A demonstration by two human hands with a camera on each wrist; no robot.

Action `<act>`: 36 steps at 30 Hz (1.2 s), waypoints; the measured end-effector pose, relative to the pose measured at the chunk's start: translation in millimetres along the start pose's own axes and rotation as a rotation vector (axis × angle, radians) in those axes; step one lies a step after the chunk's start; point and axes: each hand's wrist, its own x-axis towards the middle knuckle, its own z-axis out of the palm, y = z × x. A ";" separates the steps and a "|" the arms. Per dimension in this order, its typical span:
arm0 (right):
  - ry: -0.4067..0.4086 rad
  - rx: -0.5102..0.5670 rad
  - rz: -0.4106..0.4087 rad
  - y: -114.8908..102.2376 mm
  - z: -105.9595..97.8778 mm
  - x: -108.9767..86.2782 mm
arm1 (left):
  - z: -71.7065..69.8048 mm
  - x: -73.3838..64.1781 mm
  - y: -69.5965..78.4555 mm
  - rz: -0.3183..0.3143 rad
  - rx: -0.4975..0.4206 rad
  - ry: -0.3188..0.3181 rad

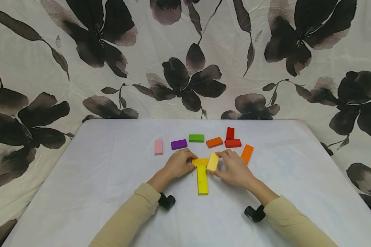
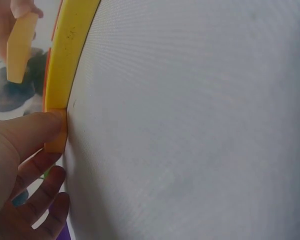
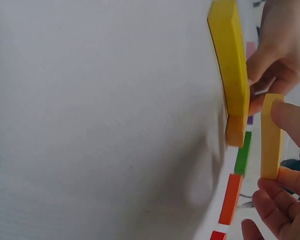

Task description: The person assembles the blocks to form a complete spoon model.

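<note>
A long yellow block (image 1: 202, 180) lies on the white table, pointing away from the person. Across its far end lies a shorter amber-yellow block (image 1: 200, 162), and the two make a T shape. My left hand (image 1: 179, 164) pinches the left end of that crosspiece, thumb (image 2: 37, 126) on the near side. My right hand (image 1: 235, 168) holds a pale yellow block (image 1: 212, 162) by its two ends between thumb and fingers. In the right wrist view this pale block (image 3: 271, 137) is raised off the table, apart from the T.
Behind the hands lie a pink block (image 1: 158, 147), a purple block (image 1: 179, 144), a green block (image 1: 196, 138) and an orange block (image 1: 214, 142). Two red blocks (image 1: 233, 143) touch at the back right. Another orange block (image 1: 248, 152) lies beside the right hand. Floral cloth hangs behind the table (image 1: 111, 144).
</note>
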 end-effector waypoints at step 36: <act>-0.143 -0.028 -0.245 -30.6 4.8 -63.9 | 0.0 -1.3 -1.1 0.027 -0.002 0.014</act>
